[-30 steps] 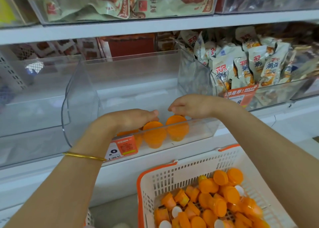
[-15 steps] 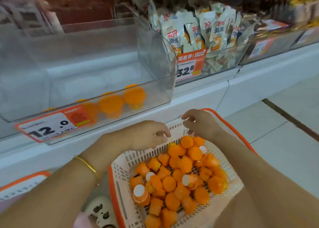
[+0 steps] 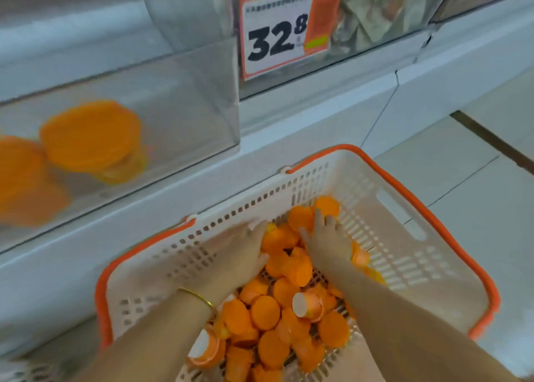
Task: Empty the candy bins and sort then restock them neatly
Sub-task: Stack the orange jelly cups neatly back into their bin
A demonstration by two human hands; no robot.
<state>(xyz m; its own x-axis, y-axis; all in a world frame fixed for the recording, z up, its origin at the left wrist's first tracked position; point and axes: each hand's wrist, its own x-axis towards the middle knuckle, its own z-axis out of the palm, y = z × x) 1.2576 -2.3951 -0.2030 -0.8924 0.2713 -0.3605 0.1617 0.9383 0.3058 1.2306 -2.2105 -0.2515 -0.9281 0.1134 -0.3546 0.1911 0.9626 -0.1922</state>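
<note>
Risk: R hand [image 3: 326, 244] fingers spread on jelly cups [image 3: 265, 312] piled in basket [image 3: 404, 266], L hand [image 3: 244, 256] fingers blurred, can't tell; overfull scoop could spill cups before clear bin [image 3: 179, 107] up-left of basket.

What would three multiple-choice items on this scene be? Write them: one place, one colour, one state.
1. Where are the left hand and right hand? A on the price tag; B in the basket; C on the floor.
2. What colour is the basket's rim? A blue; B green; C orange.
3. The clear bin is: A holding a few cups; B brim-full; C lidded.
Key: B, both lie among its cups; C, orange edging; A, only a few show inside.
</note>
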